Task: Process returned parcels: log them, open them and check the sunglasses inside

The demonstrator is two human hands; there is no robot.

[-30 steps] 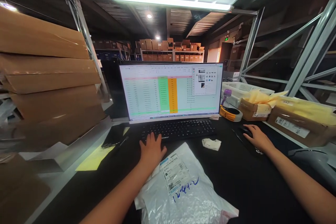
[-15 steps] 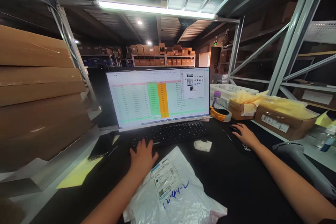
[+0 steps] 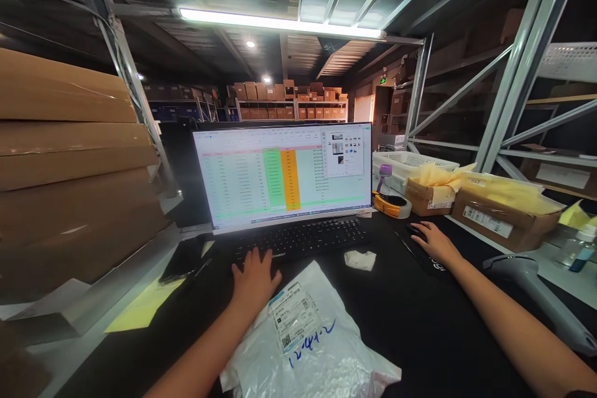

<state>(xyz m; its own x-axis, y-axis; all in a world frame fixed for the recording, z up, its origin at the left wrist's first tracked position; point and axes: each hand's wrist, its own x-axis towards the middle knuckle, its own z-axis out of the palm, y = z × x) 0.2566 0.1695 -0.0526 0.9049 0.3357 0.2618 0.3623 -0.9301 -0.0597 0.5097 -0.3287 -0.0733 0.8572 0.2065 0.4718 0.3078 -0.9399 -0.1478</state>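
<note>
— Spotted any change over the last second?

— Saw very little: only a slight turn of the view to the right, bringing a spray bottle (image 3: 581, 250) into sight.

— Found the left hand (image 3: 254, 281) where?

— Left in place at the near-left part of the keyboard (image 3: 308, 237), with fingers spread wide. Could not make out any key pressed.

— And found the right hand (image 3: 438, 242)?

— Found on the mouse (image 3: 413, 230) as before, with fingers reaching forward, slightly apart. Could not tell the tightness of the hold.

— Saw the white parcel (image 3: 345, 348) shift?

— Saw no shift. Lay before the keyboard, with the label (image 3: 295, 317) facing up, in neither hand.

— Took what from that?

— Judged it steady keyboard-and-mouse work at the monitor (image 3: 228, 193), apparently without handling the parcel meanwhile.
</note>
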